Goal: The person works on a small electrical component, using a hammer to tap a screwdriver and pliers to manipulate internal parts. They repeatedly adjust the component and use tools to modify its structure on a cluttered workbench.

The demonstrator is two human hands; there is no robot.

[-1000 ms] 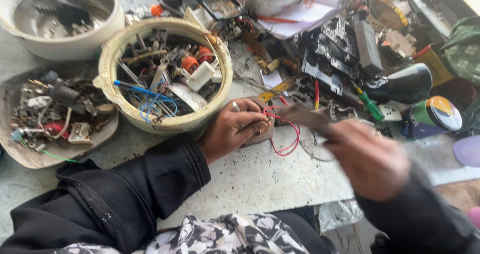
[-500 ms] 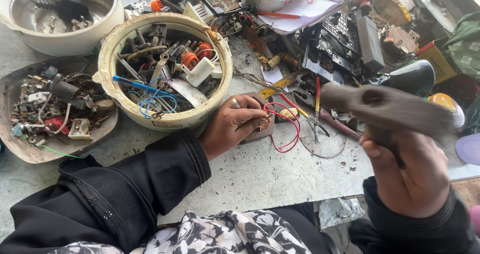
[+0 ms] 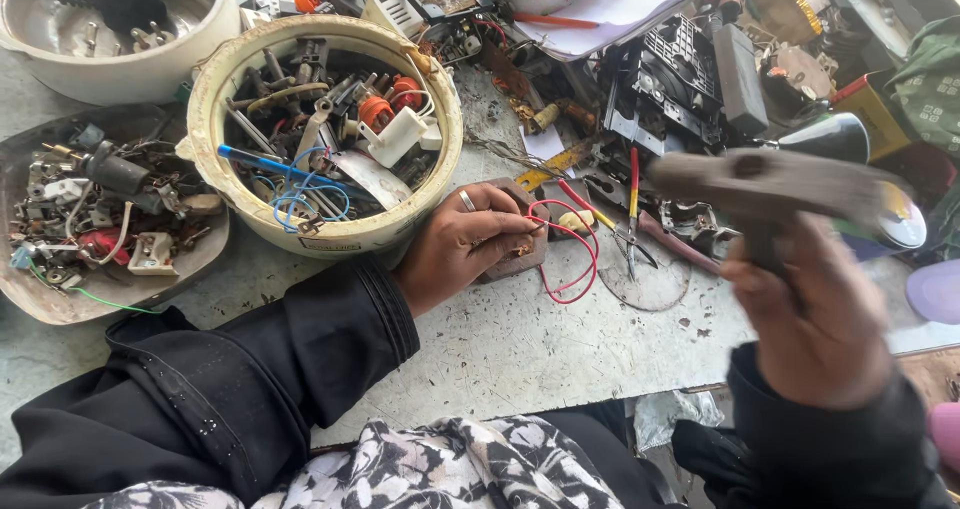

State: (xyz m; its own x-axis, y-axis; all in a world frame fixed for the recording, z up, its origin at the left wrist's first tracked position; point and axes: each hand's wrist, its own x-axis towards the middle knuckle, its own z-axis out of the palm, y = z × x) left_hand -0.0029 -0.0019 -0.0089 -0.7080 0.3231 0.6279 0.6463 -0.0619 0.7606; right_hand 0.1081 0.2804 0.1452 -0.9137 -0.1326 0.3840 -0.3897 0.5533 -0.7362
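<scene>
Head view, starting at the counter's (image 3: 520, 349) left edge: a shallow tray of loose parts (image 3: 90, 219), then the cream bowl of scrap components (image 3: 330, 234) with blue wire coiled inside, just beside my left hand (image 3: 455, 254). That hand is curled down on the small brown part (image 3: 520, 254) near the counter's middle, fingertips pinching where the red wire loop (image 3: 570, 254) meets it. I judge the work here goes best if I keep the part pinned flat and the wire end steady, so the tool can come in squarely.

To the right lie red-handled pliers (image 3: 632, 214), and behind them a black circuit assembly (image 3: 680, 69) near the back edge. My right hand (image 3: 815, 324) is raised off the counter, closed around the grip of a grey gun-shaped tool (image 3: 770, 184), blurred, its nose pointing left. The pliers and clutter sit between tool and part, so I'd bring it down from above, I think.
</scene>
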